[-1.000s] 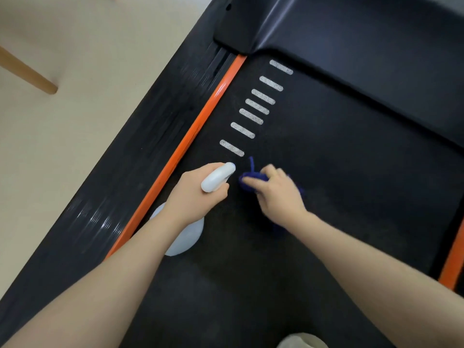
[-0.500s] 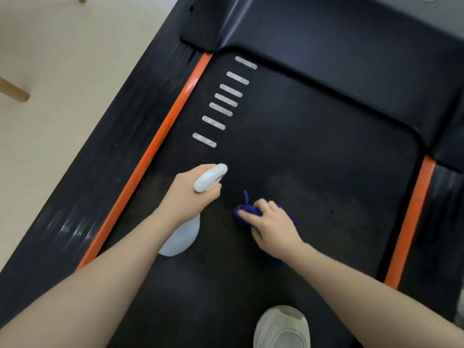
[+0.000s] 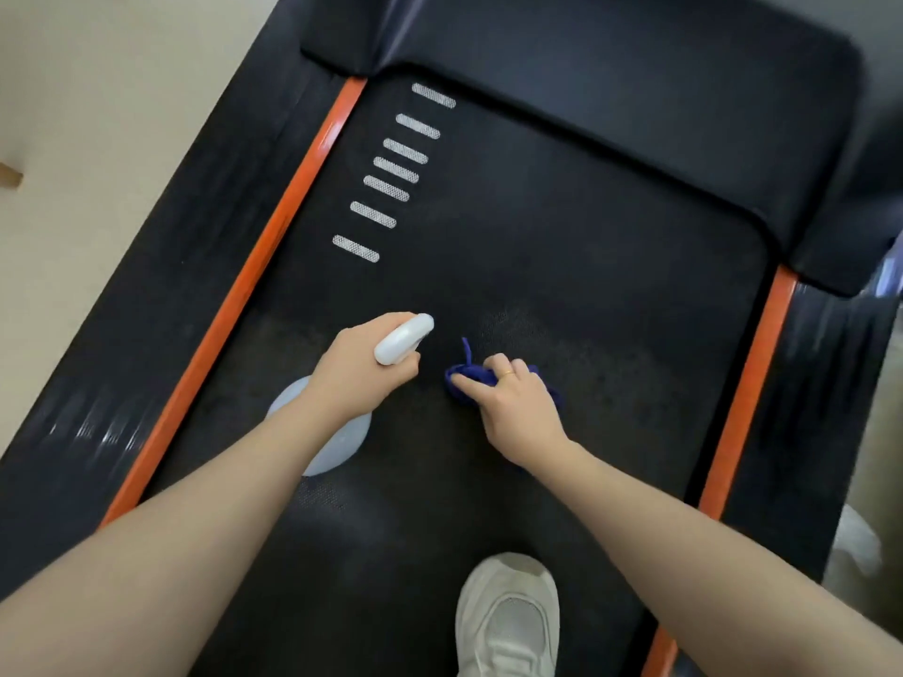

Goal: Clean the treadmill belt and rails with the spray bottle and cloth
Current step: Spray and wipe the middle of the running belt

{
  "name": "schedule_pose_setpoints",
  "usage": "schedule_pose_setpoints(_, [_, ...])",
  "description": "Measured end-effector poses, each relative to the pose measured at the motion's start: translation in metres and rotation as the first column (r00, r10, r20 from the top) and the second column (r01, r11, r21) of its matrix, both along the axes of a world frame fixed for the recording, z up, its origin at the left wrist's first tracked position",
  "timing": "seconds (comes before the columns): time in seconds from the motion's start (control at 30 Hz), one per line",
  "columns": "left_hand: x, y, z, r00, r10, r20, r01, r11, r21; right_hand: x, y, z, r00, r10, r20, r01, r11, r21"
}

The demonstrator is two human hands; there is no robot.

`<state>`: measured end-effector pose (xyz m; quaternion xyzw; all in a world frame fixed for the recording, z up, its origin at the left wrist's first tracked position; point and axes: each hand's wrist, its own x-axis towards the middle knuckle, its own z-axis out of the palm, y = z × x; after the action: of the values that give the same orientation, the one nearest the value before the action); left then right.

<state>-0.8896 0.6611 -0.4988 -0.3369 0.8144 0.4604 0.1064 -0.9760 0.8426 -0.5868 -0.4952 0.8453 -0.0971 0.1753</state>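
Two hands worked on the black treadmill belt [image 3: 562, 246].
At frame centre, the left hand [image 3: 359, 371] gripped the spray bottle [image 3: 403, 338]; the right hand [image 3: 515, 408] clutched the blue cloth [image 3: 466, 374] against the belt, between orange rails [image 3: 254, 266], with beige floor [image 3: 97, 139] upper left.

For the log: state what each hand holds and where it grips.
The left hand grips the spray bottle around its neck, below the white head. The right hand holds the bunched blue cloth against the belt.

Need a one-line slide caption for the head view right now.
Left hand grips the spray bottle while right hand presses the blue cloth on the treadmill belt.
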Motion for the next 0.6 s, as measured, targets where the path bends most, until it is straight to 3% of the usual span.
schedule_pose_setpoints(0.07, [0.001,0.002,0.001,1.000,0.006,-0.006,-0.006,1.000,0.006,-0.020,-0.003,0.000,0.999,0.014,-0.039,-0.015,0.999,-0.039])
schedule_pose_setpoints(0.17, [0.005,0.001,0.005,0.999,0.016,-0.039,-0.015,0.999,0.037,-0.069,-0.020,0.004,0.932,-0.359,-0.056,0.359,0.933,-0.004])
schedule_pose_setpoints(0.23, [0.003,0.000,0.008,0.998,0.038,-0.042,-0.035,0.998,0.055,-0.083,-0.026,0.000,0.870,-0.488,-0.069,0.491,0.870,0.048])
schedule_pose_setpoints(0.3, [-0.001,-0.001,0.010,0.999,0.032,-0.032,-0.030,0.998,0.063,-0.068,-0.025,0.005,0.891,-0.447,-0.086,0.452,0.890,0.057])
schedule_pose_setpoints(0.4, [-0.005,0.000,0.011,0.997,0.065,-0.046,-0.062,0.996,0.057,-0.015,-0.019,0.011,0.990,-0.137,0.039,0.134,0.988,0.075])
schedule_pose_setpoints(0.47, [-0.006,-0.001,0.011,0.996,0.082,-0.047,-0.079,0.995,0.060,-0.002,-0.016,0.012,0.994,0.028,0.106,-0.040,0.993,0.108])
schedule_pose_setpoints(0.53, [-0.008,-0.003,0.009,0.995,0.094,-0.033,-0.092,0.993,0.070,-0.025,-0.017,0.011,0.997,-0.040,0.069,0.037,0.998,0.043])
schedule_pose_setpoints(0.6, [-0.011,-0.006,0.005,0.995,0.084,-0.050,-0.083,0.996,0.028,-0.061,-0.024,0.007,0.946,-0.320,0.049,0.321,0.947,-0.008])
